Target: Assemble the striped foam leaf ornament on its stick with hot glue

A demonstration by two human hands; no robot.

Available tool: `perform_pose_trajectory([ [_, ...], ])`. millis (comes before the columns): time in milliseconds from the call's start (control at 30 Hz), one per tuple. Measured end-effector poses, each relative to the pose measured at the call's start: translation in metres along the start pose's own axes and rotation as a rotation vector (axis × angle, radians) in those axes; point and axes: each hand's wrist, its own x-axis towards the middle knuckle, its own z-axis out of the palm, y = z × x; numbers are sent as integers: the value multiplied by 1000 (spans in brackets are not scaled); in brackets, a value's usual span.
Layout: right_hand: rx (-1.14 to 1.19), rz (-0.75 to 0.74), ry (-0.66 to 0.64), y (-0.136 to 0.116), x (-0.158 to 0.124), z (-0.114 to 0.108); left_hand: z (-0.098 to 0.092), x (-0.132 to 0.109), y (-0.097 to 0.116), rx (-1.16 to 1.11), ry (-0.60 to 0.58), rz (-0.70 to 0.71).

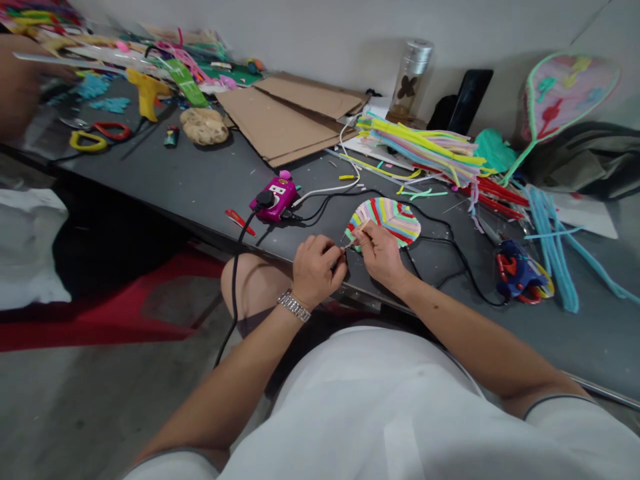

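My left hand (319,268), with a metal watch (294,305) on its wrist, is at the table's front edge with its fingers curled and closed. What its fingertips pinch, if anything, is too small to make out. Just to the right, my right hand (383,259) is closed in a pinch on a thin pale strip (356,235) that points toward the left fingertips. Partly behind my right hand lies a rounded flat piece of striped fuzzy stems (393,217) in red, yellow, pink, green and blue.
A purple power adapter (275,199) with black cables sits left of centre. Pipe cleaners (425,147) lie in a bundle near a glass bottle (411,80). Cardboard (295,123), a stone (204,127) and a yellow glue gun (145,93) are leftward. A blue glue gun (520,270) lies right. Another person's arm (20,87) is at far left.
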Motion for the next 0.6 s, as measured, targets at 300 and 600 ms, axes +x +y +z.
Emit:
perform_pose_trajectory([
  [300, 1, 17, -18, -3, 0, -1, -3, 1, 2, -42, -72, -70],
  [600, -15, 15, -25, -1, 0, -1, -8, 8, 1, -128, -149, -187],
])
